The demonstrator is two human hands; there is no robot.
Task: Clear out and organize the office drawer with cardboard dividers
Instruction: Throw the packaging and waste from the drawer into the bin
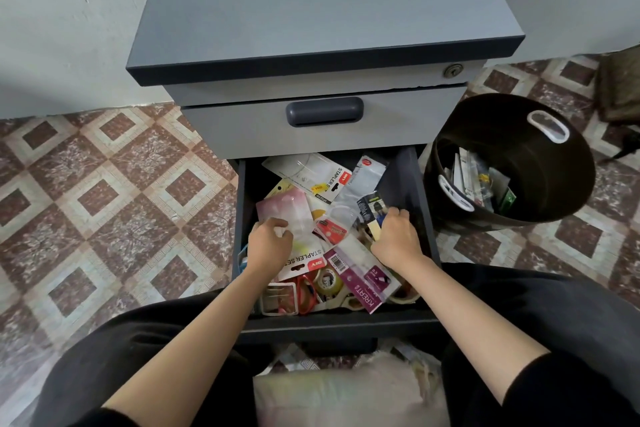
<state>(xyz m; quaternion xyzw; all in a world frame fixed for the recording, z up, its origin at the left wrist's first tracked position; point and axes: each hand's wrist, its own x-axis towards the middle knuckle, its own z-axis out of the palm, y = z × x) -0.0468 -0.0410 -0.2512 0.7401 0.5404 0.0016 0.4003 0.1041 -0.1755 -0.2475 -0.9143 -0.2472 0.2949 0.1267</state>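
Brown-and-cream patterned floor tiles [104, 191] below a pale blue-grey wall [69, 28], on them at right a round black bin [512, 135] with two white handle cutouts, holding packaging scraps [478, 180], and a pale soft bundle [346, 395] at the bottom edge.

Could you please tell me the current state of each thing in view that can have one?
Lower dark grey cabinet drawer: pulled open, cluttered with packaging.
Upper grey drawer with dark handle: shut.
Round metal cabinet lock: no key in it.
Dark round plastic bin: partly filled with wrappers.
Left hand: grips pink-tinted clear plastic pack.
Right hand: fingers curled into the clutter; grip unclear.
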